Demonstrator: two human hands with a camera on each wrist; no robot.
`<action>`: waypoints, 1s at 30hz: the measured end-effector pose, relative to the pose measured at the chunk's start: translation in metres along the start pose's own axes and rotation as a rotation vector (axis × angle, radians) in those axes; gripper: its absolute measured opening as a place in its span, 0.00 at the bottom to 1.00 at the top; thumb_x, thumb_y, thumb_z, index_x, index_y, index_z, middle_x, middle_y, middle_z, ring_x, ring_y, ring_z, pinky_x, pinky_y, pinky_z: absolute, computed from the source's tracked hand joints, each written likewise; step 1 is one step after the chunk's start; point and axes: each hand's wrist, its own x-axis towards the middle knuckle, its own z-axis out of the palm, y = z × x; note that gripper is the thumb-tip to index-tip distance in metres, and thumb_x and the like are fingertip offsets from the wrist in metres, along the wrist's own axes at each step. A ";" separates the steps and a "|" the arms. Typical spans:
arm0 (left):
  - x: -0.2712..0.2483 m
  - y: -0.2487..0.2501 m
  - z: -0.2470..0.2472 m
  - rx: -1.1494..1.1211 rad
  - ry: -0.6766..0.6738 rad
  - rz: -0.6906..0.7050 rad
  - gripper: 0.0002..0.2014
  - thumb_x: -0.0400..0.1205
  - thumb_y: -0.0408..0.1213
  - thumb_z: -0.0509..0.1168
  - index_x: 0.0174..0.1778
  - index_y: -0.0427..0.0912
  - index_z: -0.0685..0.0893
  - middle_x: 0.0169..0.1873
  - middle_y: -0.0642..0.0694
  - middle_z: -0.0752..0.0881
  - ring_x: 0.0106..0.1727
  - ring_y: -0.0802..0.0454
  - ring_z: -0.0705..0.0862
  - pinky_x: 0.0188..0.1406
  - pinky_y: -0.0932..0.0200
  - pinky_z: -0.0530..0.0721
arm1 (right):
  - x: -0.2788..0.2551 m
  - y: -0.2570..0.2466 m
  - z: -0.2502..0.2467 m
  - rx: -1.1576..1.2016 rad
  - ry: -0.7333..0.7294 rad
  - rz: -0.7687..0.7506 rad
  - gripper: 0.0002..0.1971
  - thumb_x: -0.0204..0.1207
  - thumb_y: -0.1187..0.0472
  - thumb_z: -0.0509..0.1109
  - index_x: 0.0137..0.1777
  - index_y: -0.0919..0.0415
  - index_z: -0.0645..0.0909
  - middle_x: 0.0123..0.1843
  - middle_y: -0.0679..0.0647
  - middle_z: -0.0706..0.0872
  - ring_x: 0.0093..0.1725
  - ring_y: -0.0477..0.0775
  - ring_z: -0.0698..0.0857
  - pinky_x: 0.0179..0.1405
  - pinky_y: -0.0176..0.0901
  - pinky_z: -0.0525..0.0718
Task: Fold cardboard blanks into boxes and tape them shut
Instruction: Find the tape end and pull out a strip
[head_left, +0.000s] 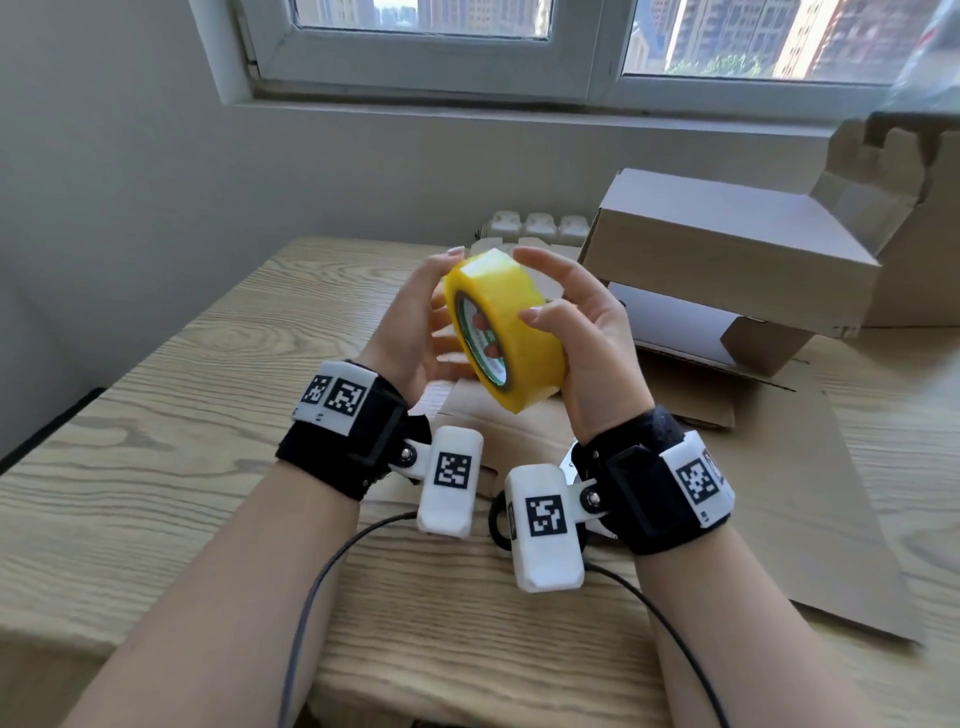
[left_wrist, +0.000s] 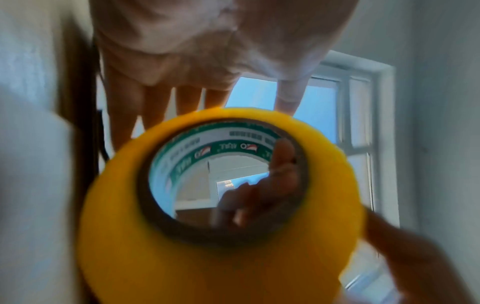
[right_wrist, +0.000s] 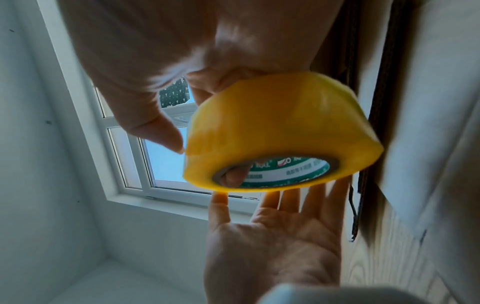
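I held the roll of yellow tape (head_left: 503, 330) up off the wooden table (head_left: 171, 415), between my two hands, in front of me and over the near middle of the tabletop. My right hand (head_left: 587, 332) grasped it: the thumb lay across the outer yellow band and the fingers curled round the far side, and from my left wrist I could see those fingertips (left_wrist: 281, 162) showing through the hole of the roll. My left hand (head_left: 415, 327) was spread loose against the left face of the roll, fingers nearly straight and only touching its edge, not closed round it; my right wrist camera showed that palm (right_wrist: 275, 242) open just beside the roll's rim. The roll was tilted, its green and white printed core (head_left: 480, 338) turned toward me and to the left. Below my hands a flat cardboard blank (head_left: 810, 499) lay on the table, reaching out to the right and near side. Farther right stood a folded cardboard box (head_left: 727, 249) with its lid flap up, resting on another piece of cardboard. Beyond the table were the white wall and the window (head_left: 441, 47).
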 end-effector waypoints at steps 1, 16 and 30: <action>0.000 0.000 0.001 0.060 0.024 0.037 0.21 0.78 0.60 0.63 0.57 0.50 0.85 0.40 0.51 0.89 0.45 0.47 0.87 0.48 0.50 0.85 | 0.000 -0.001 0.000 -0.002 0.012 -0.009 0.25 0.66 0.63 0.68 0.66 0.56 0.83 0.44 0.51 0.91 0.49 0.63 0.89 0.49 0.63 0.88; -0.004 -0.010 0.013 0.282 -0.031 0.225 0.29 0.69 0.59 0.76 0.61 0.46 0.84 0.45 0.50 0.89 0.45 0.55 0.90 0.47 0.53 0.89 | 0.007 0.007 -0.002 -0.033 0.146 0.104 0.13 0.65 0.58 0.66 0.48 0.53 0.86 0.53 0.60 0.88 0.60 0.68 0.87 0.59 0.64 0.88; -0.003 -0.005 0.009 0.149 0.033 0.166 0.23 0.74 0.51 0.75 0.55 0.36 0.86 0.40 0.47 0.87 0.42 0.51 0.87 0.49 0.55 0.86 | 0.004 0.008 0.003 -0.008 0.091 0.077 0.21 0.66 0.62 0.65 0.58 0.54 0.87 0.60 0.64 0.87 0.60 0.66 0.87 0.55 0.58 0.90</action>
